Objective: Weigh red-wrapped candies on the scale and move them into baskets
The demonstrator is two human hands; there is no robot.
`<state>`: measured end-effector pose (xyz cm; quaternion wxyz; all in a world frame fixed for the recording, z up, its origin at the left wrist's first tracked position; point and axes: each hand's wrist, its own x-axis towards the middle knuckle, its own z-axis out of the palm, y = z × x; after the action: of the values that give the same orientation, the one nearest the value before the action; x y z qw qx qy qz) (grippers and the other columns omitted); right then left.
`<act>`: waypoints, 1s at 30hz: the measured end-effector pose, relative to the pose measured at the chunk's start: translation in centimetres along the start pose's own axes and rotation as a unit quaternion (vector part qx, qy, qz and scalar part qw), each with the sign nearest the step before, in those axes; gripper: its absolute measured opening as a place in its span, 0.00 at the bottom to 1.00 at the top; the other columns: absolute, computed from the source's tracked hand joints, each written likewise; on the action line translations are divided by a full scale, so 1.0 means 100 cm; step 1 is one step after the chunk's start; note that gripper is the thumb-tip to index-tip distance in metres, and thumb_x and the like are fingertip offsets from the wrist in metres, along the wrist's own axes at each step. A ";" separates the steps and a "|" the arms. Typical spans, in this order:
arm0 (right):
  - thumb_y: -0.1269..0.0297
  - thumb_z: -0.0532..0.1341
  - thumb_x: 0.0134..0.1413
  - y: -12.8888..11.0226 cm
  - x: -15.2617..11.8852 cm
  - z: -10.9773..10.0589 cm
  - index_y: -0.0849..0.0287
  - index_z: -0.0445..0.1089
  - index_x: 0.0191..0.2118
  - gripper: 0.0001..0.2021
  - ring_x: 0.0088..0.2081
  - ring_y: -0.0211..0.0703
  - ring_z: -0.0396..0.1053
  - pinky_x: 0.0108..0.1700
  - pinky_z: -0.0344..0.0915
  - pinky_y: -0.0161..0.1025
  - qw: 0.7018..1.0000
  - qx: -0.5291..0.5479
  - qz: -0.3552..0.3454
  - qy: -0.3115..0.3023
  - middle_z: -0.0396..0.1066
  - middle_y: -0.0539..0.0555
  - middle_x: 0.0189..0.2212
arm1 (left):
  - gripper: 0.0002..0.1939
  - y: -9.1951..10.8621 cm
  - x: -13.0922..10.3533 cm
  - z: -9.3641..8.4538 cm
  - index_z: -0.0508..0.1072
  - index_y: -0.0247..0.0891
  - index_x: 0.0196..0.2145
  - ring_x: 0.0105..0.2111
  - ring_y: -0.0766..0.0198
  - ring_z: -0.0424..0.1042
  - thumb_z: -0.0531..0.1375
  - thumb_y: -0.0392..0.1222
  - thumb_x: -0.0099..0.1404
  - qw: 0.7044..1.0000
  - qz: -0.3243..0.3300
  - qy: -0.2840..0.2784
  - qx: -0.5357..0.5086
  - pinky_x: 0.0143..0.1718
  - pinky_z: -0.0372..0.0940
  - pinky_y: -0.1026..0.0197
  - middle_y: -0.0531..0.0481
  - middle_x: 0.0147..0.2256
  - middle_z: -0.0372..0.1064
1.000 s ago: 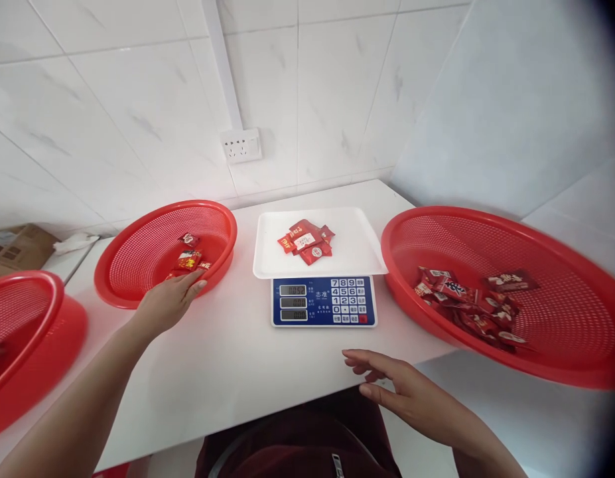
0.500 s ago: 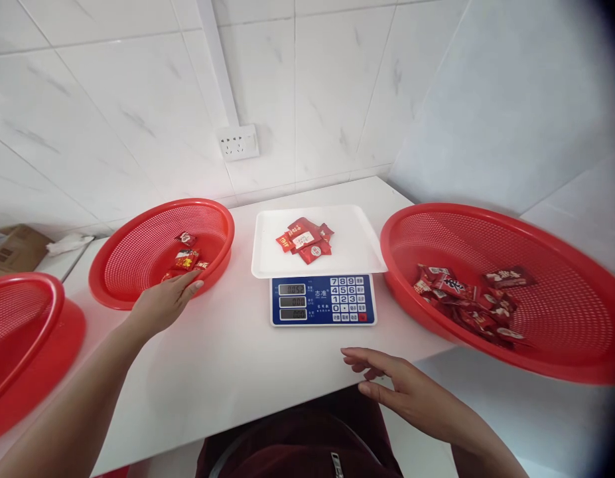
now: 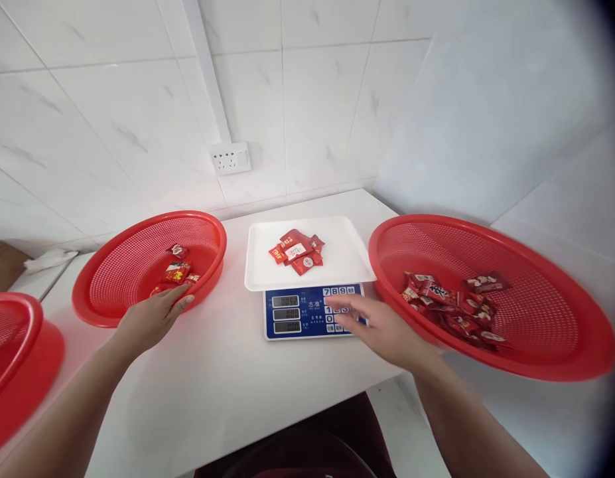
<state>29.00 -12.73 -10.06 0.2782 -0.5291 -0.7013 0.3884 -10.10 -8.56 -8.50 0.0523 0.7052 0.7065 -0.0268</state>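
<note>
My left hand (image 3: 150,318) rests at the near rim of a red plastic basket (image 3: 108,265), fingers stretched out and holding nothing visible. Inside that basket lie a few small red packets (image 3: 178,271). My right hand (image 3: 377,325) hovers over the keypad side of a blue-and-white digital scale (image 3: 312,332), its fingers apart and nothing in them. On the scale's white tray (image 3: 337,265) sits a small pile of red packets (image 3: 297,251). To the right, a larger red basket (image 3: 546,332) holds several more red packets (image 3: 456,305).
Another red basket (image 3: 23,372) stands at the left edge. A cardboard box (image 3: 6,265) and white plastic (image 3: 51,260) lie behind it. The white table (image 3: 202,405) meets a tiled wall with a socket (image 3: 231,159).
My right hand has moved up and forward from the table's front edge to above the scale's keypad. My left hand stays at the basket rim. The view has shifted slightly.
</note>
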 end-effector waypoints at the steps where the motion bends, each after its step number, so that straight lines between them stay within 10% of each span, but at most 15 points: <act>1: 0.55 0.54 0.58 -0.004 0.016 -0.001 0.52 0.67 0.52 0.18 0.53 0.49 0.65 0.54 0.63 0.48 0.999 -0.020 -0.025 0.022 0.68 0.55 0.52 | 0.29 0.000 0.000 0.000 0.64 0.42 0.58 0.52 0.40 0.66 0.40 0.56 0.67 1.000 0.001 0.003 -0.001 0.36 0.69 0.47 0.41 0.53 0.67; 8: 0.55 0.51 0.60 -0.005 0.118 0.014 0.59 0.60 0.60 0.24 0.66 0.55 0.36 0.63 0.41 0.56 0.969 -0.235 -0.076 0.028 0.48 0.55 0.65 | 0.28 -0.003 -0.001 0.002 0.63 0.45 0.58 0.46 0.41 0.71 0.41 0.55 0.67 0.999 0.021 0.023 -0.015 0.30 0.70 0.50 0.42 0.51 0.70; 13: 0.52 0.49 0.61 0.002 0.110 0.017 0.53 0.61 0.59 0.24 0.66 0.58 0.37 0.61 0.41 0.61 0.969 -0.234 -0.075 -0.025 0.51 0.54 0.64 | 0.27 -0.009 -0.001 0.005 0.66 0.44 0.56 0.49 0.43 0.70 0.40 0.55 0.67 0.998 0.034 0.042 -0.027 0.33 0.71 0.50 0.42 0.51 0.70; 17: 0.60 0.49 0.62 0.003 0.099 0.000 0.57 0.63 0.58 0.20 0.62 0.50 0.51 0.60 0.51 0.49 0.973 -0.214 -0.072 0.052 0.56 0.57 0.61 | 0.26 -0.004 -0.001 0.007 0.67 0.41 0.54 0.53 0.47 0.65 0.43 0.54 0.67 0.987 0.072 0.123 -0.071 0.46 0.68 0.47 0.43 0.52 0.69; 30: 0.69 0.58 0.52 0.009 0.114 -0.004 0.58 0.70 0.38 0.07 0.41 0.50 0.68 0.42 0.61 0.43 0.967 -0.222 -0.008 0.128 0.69 0.58 0.40 | 0.20 0.111 0.001 0.023 0.68 0.42 0.52 0.59 0.52 0.57 0.49 0.50 0.68 0.926 0.309 0.161 -0.149 0.55 0.61 0.47 0.45 0.55 0.66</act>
<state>26.53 -1.58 -10.84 0.2446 -0.6168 -0.7329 0.1502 1.12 -8.66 -10.44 0.0477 0.8673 0.4487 0.2102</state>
